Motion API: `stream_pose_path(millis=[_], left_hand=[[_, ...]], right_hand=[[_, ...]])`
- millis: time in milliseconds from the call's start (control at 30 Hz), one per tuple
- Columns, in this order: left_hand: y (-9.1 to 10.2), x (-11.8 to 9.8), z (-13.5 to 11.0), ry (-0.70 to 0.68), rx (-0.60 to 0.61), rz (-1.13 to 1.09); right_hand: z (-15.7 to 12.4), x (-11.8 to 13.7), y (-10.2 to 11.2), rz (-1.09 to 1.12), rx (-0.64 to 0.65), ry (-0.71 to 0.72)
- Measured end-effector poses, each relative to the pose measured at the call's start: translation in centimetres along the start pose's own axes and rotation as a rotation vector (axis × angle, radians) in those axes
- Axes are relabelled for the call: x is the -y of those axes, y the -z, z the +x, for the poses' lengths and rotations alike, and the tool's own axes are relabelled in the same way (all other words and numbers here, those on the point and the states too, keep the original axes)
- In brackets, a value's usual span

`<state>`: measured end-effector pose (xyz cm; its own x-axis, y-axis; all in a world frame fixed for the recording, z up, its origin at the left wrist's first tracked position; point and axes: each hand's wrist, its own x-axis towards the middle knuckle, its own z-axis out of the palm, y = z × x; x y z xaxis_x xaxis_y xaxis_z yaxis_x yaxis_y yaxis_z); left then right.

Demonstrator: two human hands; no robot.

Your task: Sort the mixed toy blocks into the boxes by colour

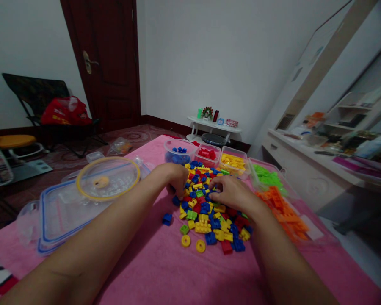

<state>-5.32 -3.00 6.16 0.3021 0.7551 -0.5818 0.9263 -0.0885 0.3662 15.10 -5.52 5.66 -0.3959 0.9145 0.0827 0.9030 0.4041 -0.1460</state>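
Observation:
A heap of small plastic bricks (209, 212) in blue, yellow, red and green lies on a pink cloth (165, 271). My left hand (174, 178) rests at the heap's far left edge, fingers curled down into the bricks; what it grips is hidden. My right hand (230, 192) lies on top of the heap with fingers bent and pinching among blue bricks. Behind the heap stand a round tub of blue bricks (178, 151), a box of red bricks (208, 154) and a box of yellow bricks (233, 162). Green bricks (268, 176) and orange bricks (284, 209) sit to the right.
Clear container lids (70, 207), one round with a yellow rim (108, 178), lie at the left on the cloth. A lone blue brick (167, 218) and two yellow wheels (193, 243) lie near the heap. A white desk (307, 165) stands right, a dark door (108, 63) behind.

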Motion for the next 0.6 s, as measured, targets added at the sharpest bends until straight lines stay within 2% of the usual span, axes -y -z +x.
stream_pose_path(millis=[67, 200, 300, 367, 500, 600], left_hand=[[-0.6, -0.3, 0.5, -0.009, -0.022, 0.003], [-1.5, -0.2, 1.4, -0.126, -0.065, -0.022], [-1.3, 0.2, 1.5, -0.188, -0.044, 0.0], [-0.8, 0.5, 1.2, -0.172, -0.086, -0.041], [0.4, 0.6, 0.4, -0.251, -0.253, -0.27], [0.6, -0.1, 0.6, -0.324, -0.31, -0.537]], right_hand=[[-0.4, 0.6, 0.0, -0.075, 0.026, 0.011], [-0.7, 1.9, -0.9, -0.184, -0.044, 0.012], [-0.5, 2.2, -1.3, -0.19, -0.067, 0.013], [-0.4, 2.0, -1.4, -0.161, -0.061, 0.005], [-0.2, 0.8, -0.6, -0.051, -0.076, -0.024], [-0.1, 0.0, 0.5, 0.084, -0.194, -0.014]])
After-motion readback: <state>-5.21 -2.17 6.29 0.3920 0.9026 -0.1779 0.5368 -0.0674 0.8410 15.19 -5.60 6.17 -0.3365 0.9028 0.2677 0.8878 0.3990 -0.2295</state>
